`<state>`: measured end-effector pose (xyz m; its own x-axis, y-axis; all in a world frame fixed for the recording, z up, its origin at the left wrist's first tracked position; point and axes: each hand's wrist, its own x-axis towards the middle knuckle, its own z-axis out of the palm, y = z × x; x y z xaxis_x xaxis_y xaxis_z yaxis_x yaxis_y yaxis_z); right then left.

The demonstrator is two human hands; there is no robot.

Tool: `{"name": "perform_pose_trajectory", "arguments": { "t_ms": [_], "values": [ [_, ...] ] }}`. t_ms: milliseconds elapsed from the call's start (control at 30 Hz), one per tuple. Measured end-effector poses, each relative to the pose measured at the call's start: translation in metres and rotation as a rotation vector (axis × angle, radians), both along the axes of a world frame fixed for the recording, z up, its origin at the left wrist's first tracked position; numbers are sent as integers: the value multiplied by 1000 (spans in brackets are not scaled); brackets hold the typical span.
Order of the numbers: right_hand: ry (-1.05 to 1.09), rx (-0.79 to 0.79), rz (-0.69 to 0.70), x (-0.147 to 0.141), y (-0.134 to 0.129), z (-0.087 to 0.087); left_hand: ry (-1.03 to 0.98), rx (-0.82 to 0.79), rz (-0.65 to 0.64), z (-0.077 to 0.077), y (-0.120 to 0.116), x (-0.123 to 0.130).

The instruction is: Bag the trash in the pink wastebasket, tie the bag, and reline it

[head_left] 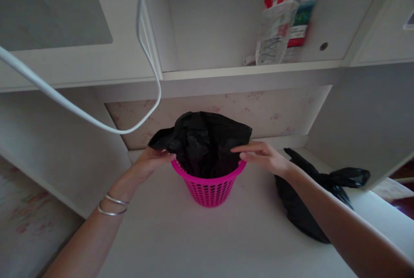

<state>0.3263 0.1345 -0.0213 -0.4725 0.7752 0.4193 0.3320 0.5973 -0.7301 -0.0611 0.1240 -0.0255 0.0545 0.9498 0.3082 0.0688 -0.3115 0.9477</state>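
A pink perforated plastic basket stands upright on the white surface, straight ahead. A black plastic bag sits inside it, its crumpled upper part rising above the rim at the back. At the basket's left rim, my left hand is closed on the bag's edge, with the thumb against the rim; its other fingers are partly hidden under the bag. My right hand pinches the bag at the right rim, fingers over the black plastic and thumb close to the rim.
A tied, filled black bag lies on the right, partly behind my right forearm. Overhead, a shelf holds a clear plastic container and a small box. A white cable hangs in front at the upper left.
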Motion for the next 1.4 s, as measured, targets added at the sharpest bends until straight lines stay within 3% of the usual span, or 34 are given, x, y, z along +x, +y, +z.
{"name": "perform_pose_trajectory", "arguments": {
  "t_ms": [133, 233, 333, 467, 600, 700, 767, 933, 1133, 1400],
  "values": [
    [648, -177, -76, 0, -6, 11, -167, 43, 2, 13, -6, 0],
    [839, -354, -130, -5, 1, 13, -224, 114, 117, 19, -6, -2],
    [803, -490, -123, -3, 9, 8, -56, 139, 236, 15, -3, -12],
    [631, -459, -120, 12, 11, -9, 106, 7, 258, -2, -4, -32],
    [546, -437, -177, 29, 5, -33, 99, -190, 173, -21, -13, -38],
    [581, -420, -211, 33, 0, -41, 16, -307, 55, -26, -22, -32],
    [660, -441, -206, 32, -3, -40, -57, -338, -3, -24, -26, -26],
    [692, -672, -95, 18, -2, -31, -165, -429, -81, -24, -27, -11],
    [752, -698, -91, 4, -3, -32, -179, -390, 59, -35, -33, -2],
    [754, -749, -37, 9, -46, -19, -89, -403, 92, -22, -78, -4]
  ]
}}
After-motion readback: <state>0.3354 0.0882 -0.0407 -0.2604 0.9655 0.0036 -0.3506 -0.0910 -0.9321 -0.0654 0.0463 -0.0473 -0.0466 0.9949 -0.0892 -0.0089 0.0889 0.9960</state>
